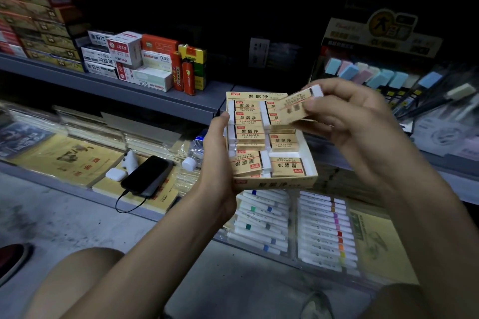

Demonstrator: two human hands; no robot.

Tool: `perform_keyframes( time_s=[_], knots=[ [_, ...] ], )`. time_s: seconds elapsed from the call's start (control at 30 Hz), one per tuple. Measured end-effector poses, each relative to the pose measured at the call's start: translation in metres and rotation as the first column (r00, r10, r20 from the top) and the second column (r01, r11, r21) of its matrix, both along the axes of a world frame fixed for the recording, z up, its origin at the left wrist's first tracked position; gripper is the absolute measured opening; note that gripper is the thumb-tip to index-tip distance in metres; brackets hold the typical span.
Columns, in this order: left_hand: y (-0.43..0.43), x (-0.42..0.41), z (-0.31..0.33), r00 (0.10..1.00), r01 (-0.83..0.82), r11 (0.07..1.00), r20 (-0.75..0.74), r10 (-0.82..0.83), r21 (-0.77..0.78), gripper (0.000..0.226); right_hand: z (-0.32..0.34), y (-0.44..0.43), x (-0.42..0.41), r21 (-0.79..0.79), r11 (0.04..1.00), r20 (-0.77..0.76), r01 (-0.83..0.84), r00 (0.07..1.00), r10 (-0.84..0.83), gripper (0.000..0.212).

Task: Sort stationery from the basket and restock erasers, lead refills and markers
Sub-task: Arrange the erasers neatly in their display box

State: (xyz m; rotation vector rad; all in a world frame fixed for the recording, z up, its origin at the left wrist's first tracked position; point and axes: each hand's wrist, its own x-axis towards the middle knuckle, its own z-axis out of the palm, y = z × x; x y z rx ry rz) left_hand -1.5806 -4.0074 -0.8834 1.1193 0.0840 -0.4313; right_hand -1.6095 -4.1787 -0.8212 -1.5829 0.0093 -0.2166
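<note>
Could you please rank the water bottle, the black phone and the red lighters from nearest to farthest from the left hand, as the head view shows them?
From the left hand:
1. Water bottle, just to its left on the lower shelf.
2. Black phone, further left, lying on notebooks.
3. Red lighters, standing on the upper shelf.

upper grey shelf (160, 97): stacked stationery boxes (124, 59) and lighters (188, 76). lower shelf (85, 195): yellow notebooks (64, 160), with a black phone (145, 176), earbud case (115, 174) and water bottle (195, 149) lying on them; white markers (261, 220) in rows to the right.
</note>
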Motion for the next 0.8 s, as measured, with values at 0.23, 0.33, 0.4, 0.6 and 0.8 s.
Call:
perform_keyframes(
  time_s=[0.23,0.33,0.4,0.6,0.8],
  knots=[
    [0.0,0.0,0.0,1.0,0.005,1.0,0.008,-0.006,0.015,0.058,0.003,-0.003,0.001,0.192,0.981,-0.052,0.002,0.999,0.008,0.028],
    [0.0,-0.001,0.0,1.0,0.004,1.0,0.013,-0.004,0.024,0.058,0.0,-0.003,0.001,-0.278,0.947,-0.002,0.158,0.986,-0.165,0.033],
    [0.0,-0.001,0.0,1.0,0.001,1.0,0.013,-0.002,0.022,0.058,-0.006,-0.002,0.003,-0.513,0.824,0.111,0.241,0.97,-0.215,0.022],
    [0.0,-0.001,-0.002,1.0,0.023,1.0,0.022,-0.023,0.013,0.057,-0.014,-0.001,0.006,-0.802,0.58,0.125,0.14,0.99,-0.066,0.012],
    [0.0,-0.001,-0.002,0.999,0.016,1.0,0.027,-0.017,0.023,0.057,-0.021,-0.003,0.013,-0.862,0.486,0.16,0.142,0.987,-0.004,0.018]
  ],
)
